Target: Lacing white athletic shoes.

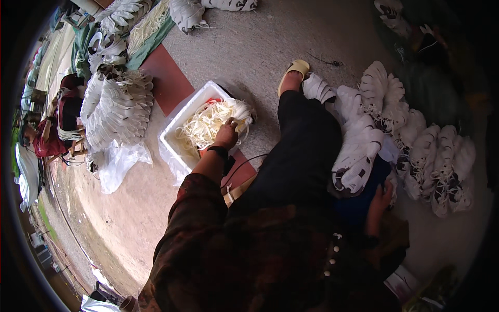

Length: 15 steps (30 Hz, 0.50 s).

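My left hand (226, 134) is over the right side of a white foam box (176, 151). Its fingers are closed on cream shoelaces (208, 122), which lie in a loose tangled heap inside. My right hand (380, 200) is low on the right, against dark blue cloth (358, 205), with its fingers stretched upward and apart. Just beside those fingers is the edge of a white piece, partly hidden. A long nested stack of white shoe uppers (356, 158) with dark patches leans across my lap, left of this hand.
More stacked white uppers (439, 166) stand at the right. Another large pile (117, 106) is at the left, near a seated person in red (49, 132). Clear plastic (122, 166) lies on the floor. A red-brown mat (166, 78) runs under the box. A dark cord (241, 169) curves beside my leg.
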### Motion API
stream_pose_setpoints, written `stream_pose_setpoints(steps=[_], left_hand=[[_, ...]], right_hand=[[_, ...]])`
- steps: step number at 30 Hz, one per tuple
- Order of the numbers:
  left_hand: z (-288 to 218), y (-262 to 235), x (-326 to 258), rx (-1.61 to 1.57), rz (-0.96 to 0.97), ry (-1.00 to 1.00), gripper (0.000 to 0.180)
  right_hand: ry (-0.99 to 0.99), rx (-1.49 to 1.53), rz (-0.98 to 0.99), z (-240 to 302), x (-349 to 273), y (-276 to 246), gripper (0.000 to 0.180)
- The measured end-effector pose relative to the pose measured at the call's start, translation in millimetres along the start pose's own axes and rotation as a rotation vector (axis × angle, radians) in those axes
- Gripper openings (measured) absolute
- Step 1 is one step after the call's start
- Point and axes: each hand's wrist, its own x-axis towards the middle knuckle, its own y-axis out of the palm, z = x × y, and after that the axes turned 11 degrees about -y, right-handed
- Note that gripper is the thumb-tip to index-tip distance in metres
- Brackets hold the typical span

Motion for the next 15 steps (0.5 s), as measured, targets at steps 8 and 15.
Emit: stream_pose_setpoints(steps=[8, 15], left_hand=[[11.6, 6.3, 13.7, -0.026, -0.071, 0.02, 0.039], [13.1, 12.0, 17.2, 0.058, 0.081, -0.075, 0.034]], right_hand=[[0.004, -0.075, 0.014, -1.2, -4.3, -1.2, 0.031], [-0.012, -0.141, 0.031, -11.1, -4.9, 0.0, 0.032]])
